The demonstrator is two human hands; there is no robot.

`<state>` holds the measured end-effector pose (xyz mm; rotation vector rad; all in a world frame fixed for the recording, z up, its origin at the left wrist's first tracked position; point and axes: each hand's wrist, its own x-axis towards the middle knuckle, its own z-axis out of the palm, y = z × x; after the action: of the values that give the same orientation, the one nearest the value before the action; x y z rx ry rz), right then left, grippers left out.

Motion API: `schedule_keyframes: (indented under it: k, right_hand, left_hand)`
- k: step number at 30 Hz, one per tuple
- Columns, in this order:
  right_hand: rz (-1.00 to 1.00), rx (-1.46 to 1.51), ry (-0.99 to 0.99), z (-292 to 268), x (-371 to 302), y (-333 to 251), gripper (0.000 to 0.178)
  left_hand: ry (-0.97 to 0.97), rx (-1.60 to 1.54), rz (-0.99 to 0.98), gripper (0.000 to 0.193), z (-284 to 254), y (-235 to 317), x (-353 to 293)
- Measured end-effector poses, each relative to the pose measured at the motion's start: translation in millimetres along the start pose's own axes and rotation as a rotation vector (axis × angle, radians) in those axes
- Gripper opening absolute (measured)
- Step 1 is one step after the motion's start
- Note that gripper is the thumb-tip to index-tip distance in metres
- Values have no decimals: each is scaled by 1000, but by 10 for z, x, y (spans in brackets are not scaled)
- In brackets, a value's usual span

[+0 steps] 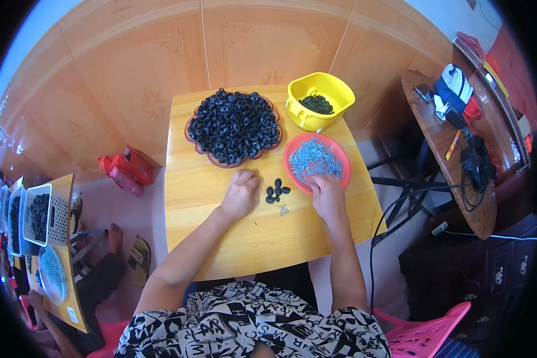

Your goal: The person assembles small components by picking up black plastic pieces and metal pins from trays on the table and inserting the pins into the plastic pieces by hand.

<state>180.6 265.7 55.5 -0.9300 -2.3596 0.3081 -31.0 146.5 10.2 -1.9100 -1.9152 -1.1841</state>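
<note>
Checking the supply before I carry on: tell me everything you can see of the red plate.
The red plate is round, shallow and plastic-looking, with a raised rim. It lies flat on the table, toward the right, just in front of the yellow bucket; whether those two touch is unclear. A heap of small silvery-blue, metal-looking pieces covers most of its inside. The right grip reaches over its near edge to the heap; whether it holds a piece can't be told.

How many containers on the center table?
3: dark scalloped tray at the far left, yellow tub at the far right, round red plate on the near side of the tub. None looks hidden.
</note>
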Motion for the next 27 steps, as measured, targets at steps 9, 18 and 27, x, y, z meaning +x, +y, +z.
schedule_keyframes:
  k: [9, 18, 27]
  right_hand:
    - [-111, -269, -375, 176, 300, 164, 11]
    - [-121, -133, -362, 102, 337, 160, 7]
    - [51, 63, -242, 61, 252, 175, 10]
  left_hand:
    - [-124, -157, 56, 24, -255, 330, -303]
    - [-115, -131, 26, 21, -343, 389, -371]
    - [42, -192, -3, 21, -420, 509, -411]
